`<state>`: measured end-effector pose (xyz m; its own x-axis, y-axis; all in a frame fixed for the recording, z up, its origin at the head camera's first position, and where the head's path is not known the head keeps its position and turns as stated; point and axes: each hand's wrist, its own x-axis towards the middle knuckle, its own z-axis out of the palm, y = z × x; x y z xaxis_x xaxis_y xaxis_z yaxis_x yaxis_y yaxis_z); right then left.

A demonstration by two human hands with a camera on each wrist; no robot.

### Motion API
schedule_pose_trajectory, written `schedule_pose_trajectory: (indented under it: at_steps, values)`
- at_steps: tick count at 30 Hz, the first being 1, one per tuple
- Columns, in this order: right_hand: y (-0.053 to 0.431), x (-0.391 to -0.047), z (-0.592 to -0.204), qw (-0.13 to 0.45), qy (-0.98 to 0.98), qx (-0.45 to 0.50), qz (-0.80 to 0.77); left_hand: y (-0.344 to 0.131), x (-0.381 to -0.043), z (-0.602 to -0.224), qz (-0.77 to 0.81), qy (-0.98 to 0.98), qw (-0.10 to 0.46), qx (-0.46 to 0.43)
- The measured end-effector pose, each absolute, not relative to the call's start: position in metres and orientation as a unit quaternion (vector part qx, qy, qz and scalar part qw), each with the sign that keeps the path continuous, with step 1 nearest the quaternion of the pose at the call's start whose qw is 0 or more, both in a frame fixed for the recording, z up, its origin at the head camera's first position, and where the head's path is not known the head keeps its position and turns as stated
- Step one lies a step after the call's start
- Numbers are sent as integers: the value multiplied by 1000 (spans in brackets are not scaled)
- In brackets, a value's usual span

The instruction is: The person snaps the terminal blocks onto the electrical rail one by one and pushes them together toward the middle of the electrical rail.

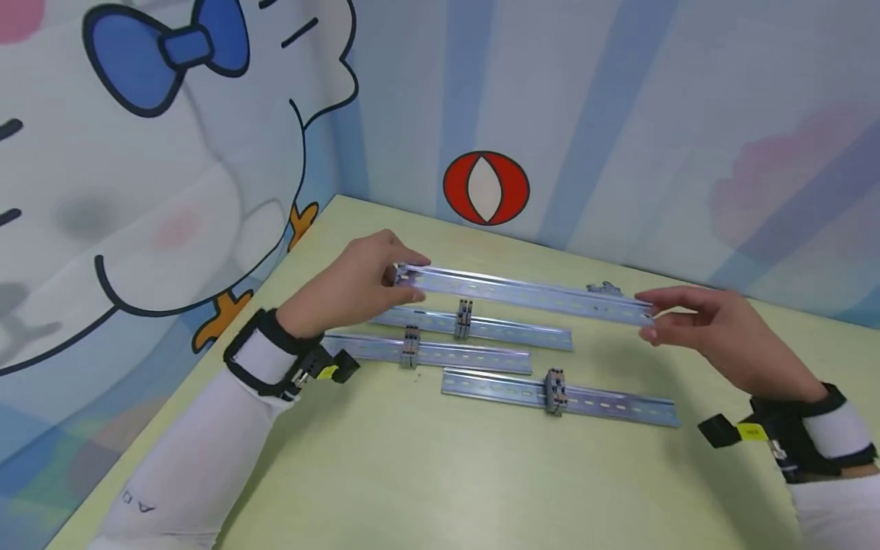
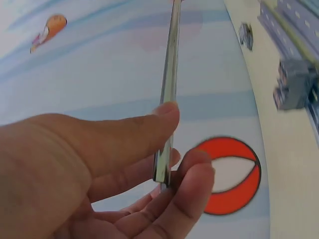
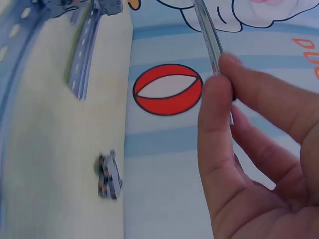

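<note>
Left hand [image 1: 360, 279] and right hand [image 1: 732, 336] hold a long metal strip [image 1: 522, 293] above the desk [image 1: 385, 473].
Each hand pinches one end of the strip between thumb and fingers, its middle bare between them. On the desk, nearer the person, lie a back strip [image 1: 525, 333], a middle strip [image 1: 474, 357] and a front strip [image 1: 619, 406], all slotted, each with a small grey block [image 1: 555, 391] set across it. A loose block [image 1: 605, 289] sits beyond the held strip, near the painted wall [image 1: 412, 114].
</note>
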<state>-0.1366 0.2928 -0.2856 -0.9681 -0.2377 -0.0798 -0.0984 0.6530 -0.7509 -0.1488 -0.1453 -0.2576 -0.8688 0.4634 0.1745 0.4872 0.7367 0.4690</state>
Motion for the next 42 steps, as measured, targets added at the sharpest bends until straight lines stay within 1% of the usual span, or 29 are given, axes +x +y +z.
schedule_pose_trajectory:
  at_steps: [5,8,15,18,24,30,37,42]
  values:
    - [309,-101,-292,66,927,-111,-351,-136,-119,-253,-236,-932,10,-276]
    - [320,-83,-303,61,933,-129,-331,-129,-102,-257,-219,-932,1,-290]
    - [337,-52,-331,93,914,-186,-349,-119,-70,-286,-172,-927,-54,-330]
    - [339,-43,-341,96,903,-216,-360,-117,-64,-299,-145,-925,-65,-345]
    - [337,-37,-359,86,879,-261,-389,-116,-64,-316,-124,-923,-67,-358]
    - [330,-36,-364,80,903,-228,-355,-115,-67,-329,-126,-920,-64,-367]
    - [325,-43,-368,54,909,-243,-333,-112,-65,-333,-94,-926,-47,-362]
    - [325,-46,-369,62,910,-238,-334,-111,-64,-334,-93,-926,-40,-363]
